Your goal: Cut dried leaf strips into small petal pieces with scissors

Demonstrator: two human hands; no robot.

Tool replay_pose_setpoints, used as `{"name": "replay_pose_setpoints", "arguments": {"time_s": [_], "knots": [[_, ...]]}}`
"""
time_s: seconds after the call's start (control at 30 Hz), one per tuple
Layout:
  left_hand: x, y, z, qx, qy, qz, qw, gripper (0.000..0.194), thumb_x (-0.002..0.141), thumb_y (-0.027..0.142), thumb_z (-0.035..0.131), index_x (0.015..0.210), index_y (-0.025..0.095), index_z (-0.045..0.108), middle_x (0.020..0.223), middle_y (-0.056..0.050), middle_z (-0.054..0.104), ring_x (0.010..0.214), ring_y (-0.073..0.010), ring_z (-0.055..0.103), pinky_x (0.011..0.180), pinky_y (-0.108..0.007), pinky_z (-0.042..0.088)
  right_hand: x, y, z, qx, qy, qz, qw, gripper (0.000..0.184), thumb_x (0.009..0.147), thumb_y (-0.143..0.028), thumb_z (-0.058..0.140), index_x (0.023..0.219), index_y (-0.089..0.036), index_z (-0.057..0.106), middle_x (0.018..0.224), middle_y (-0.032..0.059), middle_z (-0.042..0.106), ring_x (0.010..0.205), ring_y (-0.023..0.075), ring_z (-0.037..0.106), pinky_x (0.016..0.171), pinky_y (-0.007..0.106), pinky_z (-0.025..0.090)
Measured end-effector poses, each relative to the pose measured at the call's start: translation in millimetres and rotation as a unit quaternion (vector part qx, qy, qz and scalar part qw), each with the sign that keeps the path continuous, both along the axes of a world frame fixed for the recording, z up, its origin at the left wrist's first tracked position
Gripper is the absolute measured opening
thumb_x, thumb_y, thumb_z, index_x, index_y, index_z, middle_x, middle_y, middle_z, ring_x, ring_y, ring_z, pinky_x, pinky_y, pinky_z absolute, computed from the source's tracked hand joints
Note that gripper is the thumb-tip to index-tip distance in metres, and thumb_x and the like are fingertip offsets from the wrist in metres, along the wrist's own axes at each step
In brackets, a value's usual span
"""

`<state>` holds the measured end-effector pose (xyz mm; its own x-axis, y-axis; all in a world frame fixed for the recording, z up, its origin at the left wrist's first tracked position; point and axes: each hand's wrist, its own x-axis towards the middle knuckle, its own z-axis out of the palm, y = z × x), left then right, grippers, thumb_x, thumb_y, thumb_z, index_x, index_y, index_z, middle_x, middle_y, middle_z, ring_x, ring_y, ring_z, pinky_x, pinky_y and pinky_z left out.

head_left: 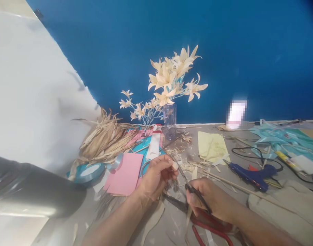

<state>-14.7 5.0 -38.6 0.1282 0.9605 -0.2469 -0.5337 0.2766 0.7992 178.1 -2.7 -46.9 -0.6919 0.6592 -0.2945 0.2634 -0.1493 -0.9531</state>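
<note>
My left hand (155,177) pinches a small pale piece of what looks like dried husk (175,165) between thumb and fingers. Wrapped around the dark handles of a pair of scissors (183,174) is my right hand (212,196). The scissor blades point up and left, right beside the pale piece; I cannot tell whether they touch it. Below my right hand lie red-handled pliers (210,223), partly covered. Small trimmings (189,164) are scattered on the table beyond my hands.
Pale handmade flowers (166,82) stand in a clear vase (169,118) at the back. Left are dried husks (100,136), pink sheets (125,172) and blue ribbon (88,172). Right are a yellow sheet (212,147), a blue glue gun (251,174) with a black cord, and turquoise strips (282,135).
</note>
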Motion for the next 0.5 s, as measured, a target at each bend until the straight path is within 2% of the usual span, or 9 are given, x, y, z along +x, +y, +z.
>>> {"name": "replay_pose_setpoints", "arguments": {"time_s": [0.23,0.4,0.5], "knots": [[-3.1,1.4,2.2,0.006,-0.011,-0.014,1.0,0.011,0.071,0.018,0.069,0.068,0.016,0.059,0.059,-0.001,0.063,0.052,-0.0116,0.059,0.051,-0.021,0.043,0.6,-4.0,-2.6,-0.037,0.004,-0.012,0.999,0.057,0.076,-0.067,0.063,0.051,-0.017,0.051,0.043,-0.002,0.046,0.04,0.0088,0.037,0.042,0.023,0.021],[-2.7,1.6,4.4,0.009,-0.015,-0.024,1.0,0.013,0.071,0.019,0.073,0.07,0.015,0.06,0.062,-0.001,0.064,0.054,-0.011,0.059,0.053,-0.021,0.043,-1.4,-4.0,-5.6,-0.027,0.032,-0.021,0.999,0.065,0.076,-0.075,0.058,0.048,-0.016,0.054,0.04,-0.0046,0.037,0.039,0.0072,0.026,0.042,0.025,0.013],[1.0,1.2,4.4,0.011,-0.035,-0.021,0.999,0.017,0.071,0.019,0.076,0.074,0.015,0.059,0.069,-0.002,0.066,0.057,-0.011,0.058,0.054,-0.022,0.043,-1.5,-1.6,-6.5,-0.018,0.084,-0.029,0.996,0.067,0.076,-0.079,0.054,0.06,-0.015,0.059,0.048,-0.0022,0.047,0.043,0.0081,0.032,0.044,0.025,0.018]]}}
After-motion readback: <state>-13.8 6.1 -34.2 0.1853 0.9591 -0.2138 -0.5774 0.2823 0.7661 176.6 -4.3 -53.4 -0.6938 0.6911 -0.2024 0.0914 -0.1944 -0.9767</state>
